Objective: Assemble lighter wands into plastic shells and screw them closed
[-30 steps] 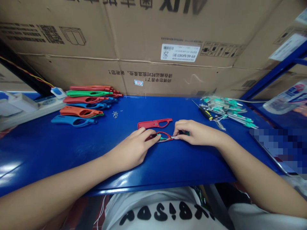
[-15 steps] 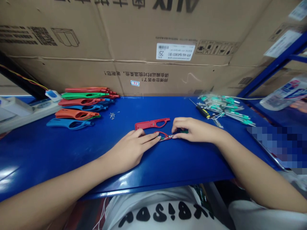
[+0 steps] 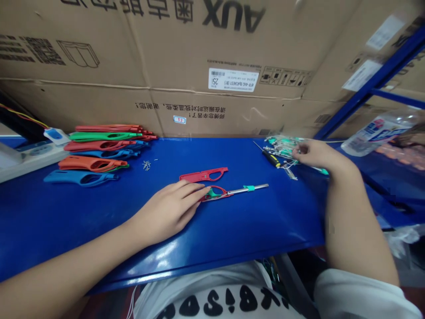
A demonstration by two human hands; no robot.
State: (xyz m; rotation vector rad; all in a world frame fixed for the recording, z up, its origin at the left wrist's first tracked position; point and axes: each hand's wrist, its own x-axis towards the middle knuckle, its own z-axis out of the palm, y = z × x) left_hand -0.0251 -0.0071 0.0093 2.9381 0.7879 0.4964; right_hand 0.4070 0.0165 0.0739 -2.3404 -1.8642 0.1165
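- Evidently your left hand (image 3: 175, 208) is steadying the red plastic half-shell with a looped grip (image 3: 227, 193): your fingers lie together, closed loosely over its handle end, pinning it near the middle of the glossy blue tabletop (image 3: 252, 230).
- The slim silver metal tube (image 3: 260, 186) lies out from the shell's tip, pointing away to your right, its green plastic collar (image 3: 249, 188) untouched; leaving that end uncovered probably gives your other hand room.
- Just beyond lies a second red plastic half-shell (image 3: 199, 177), roughly parallel, perhaps so that it is within easy reach.
- Your right hand (image 3: 312, 155) is at the heap of silver tubes with green fittings (image 3: 282, 145), fingers curled and thumb drawn in; it is blurred, so you cannot tell whether it has hold of anything.
- A black-and-yellow screwdriver (image 3: 272, 159) lies against the heap's near side, and the tiny metal screws (image 3: 146, 165) sit loose by the stacked coloured plastic handles (image 3: 88, 163), likely sorted by kind.
- Your left fingers hide the shell's handle end and part of the green plastic trigger (image 3: 212, 193), so how that sits is hard to judge.
- The white power strip (image 3: 46, 153) is cut off at the left edge.
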